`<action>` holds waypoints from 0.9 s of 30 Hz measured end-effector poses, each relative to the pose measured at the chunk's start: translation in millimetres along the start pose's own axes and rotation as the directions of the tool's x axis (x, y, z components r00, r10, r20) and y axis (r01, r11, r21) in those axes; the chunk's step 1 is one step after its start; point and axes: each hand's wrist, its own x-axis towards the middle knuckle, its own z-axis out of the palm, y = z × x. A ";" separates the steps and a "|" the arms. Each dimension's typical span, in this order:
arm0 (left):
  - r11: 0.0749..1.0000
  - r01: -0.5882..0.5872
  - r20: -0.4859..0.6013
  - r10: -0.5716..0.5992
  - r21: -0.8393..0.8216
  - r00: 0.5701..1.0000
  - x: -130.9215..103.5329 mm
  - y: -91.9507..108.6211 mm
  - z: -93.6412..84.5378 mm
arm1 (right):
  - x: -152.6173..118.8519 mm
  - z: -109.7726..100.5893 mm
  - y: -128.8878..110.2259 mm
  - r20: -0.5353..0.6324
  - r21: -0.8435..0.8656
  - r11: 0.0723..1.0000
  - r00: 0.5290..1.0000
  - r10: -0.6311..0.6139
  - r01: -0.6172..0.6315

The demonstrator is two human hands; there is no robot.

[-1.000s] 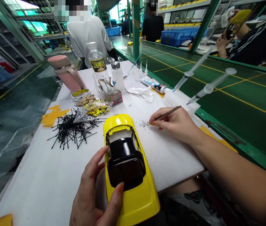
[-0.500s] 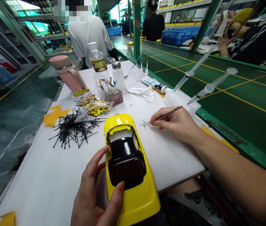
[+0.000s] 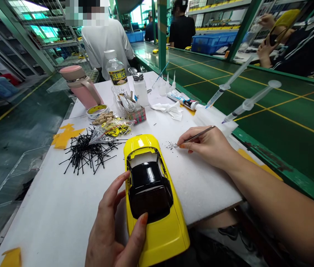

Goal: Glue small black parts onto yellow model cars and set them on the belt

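My left hand (image 3: 116, 226) grips a yellow toy car body (image 3: 170, 235) from its left side, thumb over the rear edge of the dark window and fingers along the flank. The car has a black roof (image 3: 145, 173) and points away from me. Between the thumb and fingers of my right hand (image 3: 208, 144) is a pair of metal tweezers (image 3: 201, 133), slanting down to the left. Their tips reach the right edge of a scatter of tiny black parts (image 3: 170, 145) on the white tabletop (image 3: 62, 207). Whether the tips pinch a part is too small to tell.
Left of the car lies a pile of thin black rods (image 3: 87, 152), beside a plastic bag of yellow parts (image 3: 116, 128). Behind stand a pink flask (image 3: 80, 87), a bottle (image 3: 116, 74) and a jar (image 3: 140, 89). Two syringes (image 3: 223, 87) lean at the right, before a green conveyor (image 3: 293, 100). Co-workers are beyond.
Both hands, the car and the tweezers hold nearly the same places. The whole view has shifted very slightly. At the far right, a co-worker's raised hand has moved.
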 end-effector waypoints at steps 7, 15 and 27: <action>0.999 0.029 0.004 -0.029 -0.014 1.000 -0.8 0.6 1.2 | -0.5 -0.3 -1.9 0.001 0.020 1.000 1.000 0.004 -0.004; 1.000 0.005 -0.005 -0.005 -0.009 1.000 1.1 -0.2 0.7 | 0.4 -1.8 3.5 -0.001 0.003 1.000 1.000 -0.029 0.029; 1.000 -0.012 -0.017 0.012 0.002 1.000 0.3 -3.0 1.1 | 1.3 -0.5 6.9 0.007 -0.032 0.998 0.999 -0.051 0.051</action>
